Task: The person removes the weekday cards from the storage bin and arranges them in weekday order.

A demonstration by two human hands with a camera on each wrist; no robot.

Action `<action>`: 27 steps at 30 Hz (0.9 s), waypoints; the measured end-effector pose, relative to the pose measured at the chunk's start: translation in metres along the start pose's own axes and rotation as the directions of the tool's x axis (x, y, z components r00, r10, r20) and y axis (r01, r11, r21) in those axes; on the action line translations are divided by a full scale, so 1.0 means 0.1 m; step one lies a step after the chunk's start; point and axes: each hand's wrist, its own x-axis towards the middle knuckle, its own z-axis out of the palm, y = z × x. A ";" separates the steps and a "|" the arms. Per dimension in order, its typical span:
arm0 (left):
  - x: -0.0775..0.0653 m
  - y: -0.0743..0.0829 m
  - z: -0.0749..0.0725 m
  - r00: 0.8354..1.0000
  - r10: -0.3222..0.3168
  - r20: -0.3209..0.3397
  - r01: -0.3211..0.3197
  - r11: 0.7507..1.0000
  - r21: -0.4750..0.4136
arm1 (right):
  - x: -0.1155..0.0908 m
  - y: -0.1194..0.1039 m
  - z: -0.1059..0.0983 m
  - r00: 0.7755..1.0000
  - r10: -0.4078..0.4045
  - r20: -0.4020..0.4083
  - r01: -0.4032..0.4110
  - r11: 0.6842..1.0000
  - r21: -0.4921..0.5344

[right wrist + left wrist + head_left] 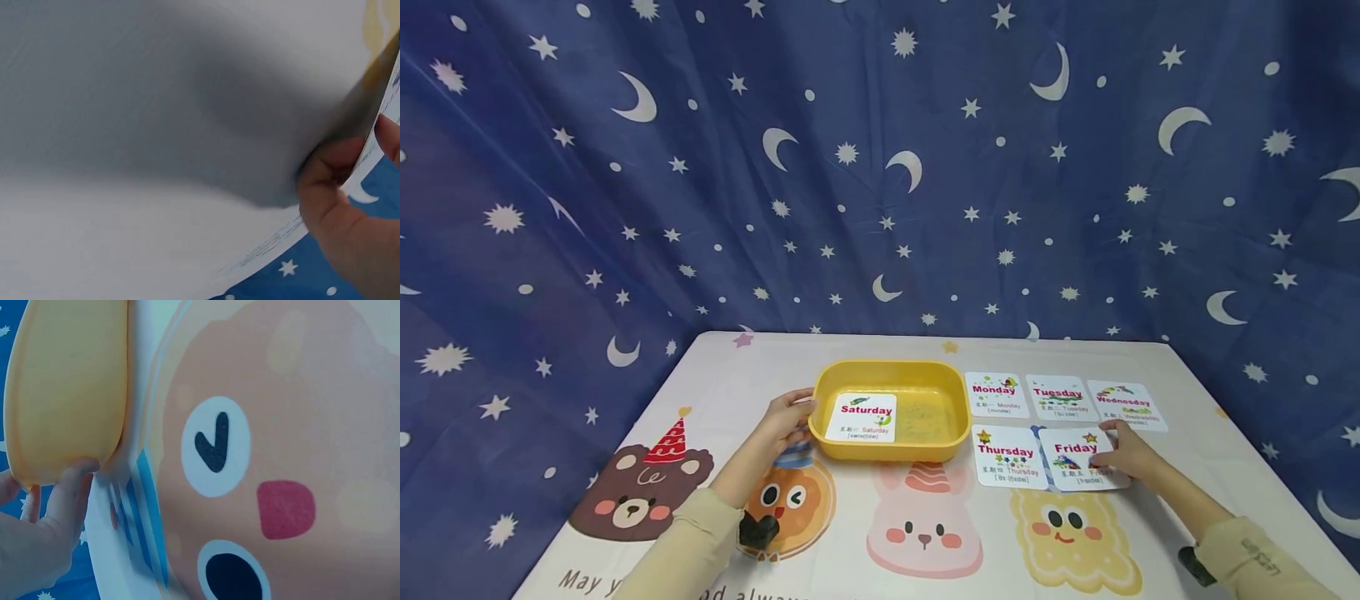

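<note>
A yellow plastic basin (pixel 936 452) stands on the table, with the Saturday card (pixel 863 418) lying inside at its left. My left hand (pixel 786 421) grips the basin's left end; in the left wrist view the thumb lies along the outer wall of the basin (pixel 69 381) and the other fingers are at the rim. To the right of the basin, my right hand (pixel 1127 454) pinches the Friday card (pixel 1078 460) by its right edge. The right wrist view shows finger and thumb on either side of that edge, the card tilted. Thursday card (pixel 1009 458) sits just left of it.
Monday (pixel 996 396), Tuesday (pixel 1060 398) and Wednesday (pixel 1126 406) cards lie in a row behind the Thursday and Friday cards. A cloth printed with cartoon figures covers the table (pixel 760 358). Behind it hangs a blue curtain (pixel 880 167) with moons and stars.
</note>
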 end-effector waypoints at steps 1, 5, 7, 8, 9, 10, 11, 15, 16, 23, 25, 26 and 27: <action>0.00 -0.01 0.00 1.000 0.003 -0.001 -0.003 1.000 0.002 | 0.00 0.00 0.02 1.000 0.001 -0.010 -0.001 1.000 -0.028; -0.02 -0.04 0.00 1.000 0.026 0.012 -0.027 1.000 0.011 | 0.00 -0.03 0.07 0.998 -0.016 -0.053 0.007 0.989 -0.151; -0.02 -0.04 -0.01 0.999 0.042 0.020 -0.042 0.999 0.008 | 0.00 -0.05 0.07 0.997 -0.028 -0.067 0.015 0.982 -0.190; -0.02 -0.04 -0.02 0.998 0.052 0.031 -0.052 0.999 -0.006 | 0.01 -0.07 0.06 0.997 -0.030 -0.072 0.015 0.979 -0.203; -0.03 -0.04 -0.03 0.998 0.055 0.034 -0.055 0.998 -0.007 | 0.01 -0.08 0.06 0.997 -0.034 -0.073 0.018 0.977 -0.211; -0.03 -0.04 -0.04 0.998 0.055 0.032 -0.055 0.998 -0.011 | 0.01 -0.09 0.06 0.997 -0.036 -0.075 0.019 0.977 -0.212; -0.03 -0.04 -0.04 0.998 0.056 0.034 -0.056 0.998 -0.013 | 0.01 -0.10 0.06 0.996 -0.035 -0.076 0.018 0.976 -0.215; -0.01 -0.02 -0.03 1.000 0.027 0.016 -0.027 1.000 0.004 | 0.00 -0.11 0.07 0.997 -0.023 -0.071 0.008 0.978 -0.207; -0.01 -0.02 -0.02 1.000 0.020 0.017 -0.020 1.000 0.005 | 0.00 -0.10 0.08 0.997 -0.024 -0.067 0.009 0.978 -0.206; -0.01 -0.02 -0.01 1.000 0.008 0.016 -0.009 1.000 0.009 | -0.05 -0.11 0.09 0.991 -0.113 -0.068 0.089 0.952 -0.293; 0.00 -0.02 -0.01 1.000 0.006 0.012 -0.006 1.000 0.011 | -0.05 -0.13 0.08 0.989 -0.136 -0.060 0.110 0.939 -0.326; 0.01 -0.02 -0.02 1.000 0.004 0.011 -0.004 1.000 0.014 | -0.05 -0.14 0.08 0.989 -0.138 -0.054 0.112 0.934 -0.340; 0.02 -0.03 -0.02 1.000 0.000 0.010 0.000 1.000 0.015 | -0.05 -0.14 0.07 0.990 -0.136 -0.046 0.111 0.929 -0.353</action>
